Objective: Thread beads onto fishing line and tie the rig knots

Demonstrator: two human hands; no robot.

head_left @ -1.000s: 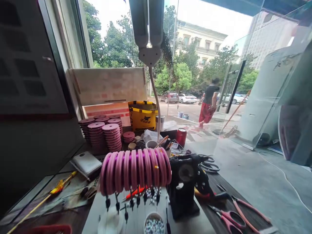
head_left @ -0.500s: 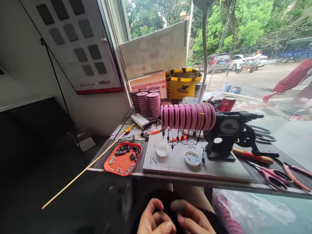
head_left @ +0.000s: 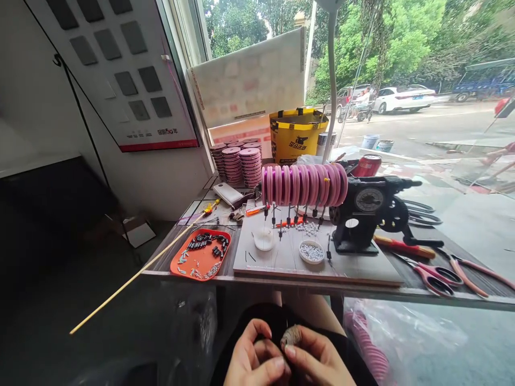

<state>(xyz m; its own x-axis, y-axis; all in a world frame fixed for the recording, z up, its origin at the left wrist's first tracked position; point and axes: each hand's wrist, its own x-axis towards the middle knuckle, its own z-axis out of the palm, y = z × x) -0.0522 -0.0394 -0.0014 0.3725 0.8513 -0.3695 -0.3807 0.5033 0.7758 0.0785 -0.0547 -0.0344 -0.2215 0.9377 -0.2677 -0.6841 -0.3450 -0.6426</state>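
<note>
A: Where are the hands, and what are the fingers up to?

B: They are close together over the lap [head_left: 265, 311], just in front of the table [head_left: 159, 265]. The left hand [head_left: 255, 359] has its fingers curled in, with the thumb near them. The right hand [head_left: 319, 356] has its thumb and first finger brought close, like a pinch, and that finger seems to have a brown wrap [head_left: 291, 335] on its tip. Any little thing there hides between the fingertips, so nobody can tell what is pinched

A: How can this bit be done well?

B: It looks like small, careful work. Best to keep both hands steady, squeeze softly and go slowly, as a tiny thing could get lost on the dark lap

A: Now count! What else is around?

B: One black machine [head_left: 341, 241] with one row of pink rings [head_left: 303, 185], one orange tray [head_left: 203, 257], one bowl of beads [head_left: 312, 261], one white dish [head_left: 264, 246], one red can [head_left: 368, 165], one yellow bag [head_left: 300, 139], one long stick [head_left: 132, 284] and one pair of pink scissors [head_left: 436, 279]

A: And the little black bits [head_left: 288, 221] under the rings?

B: Seven or more. The beads and the ring piles [head_left: 250, 166] are too crowded to count
</note>
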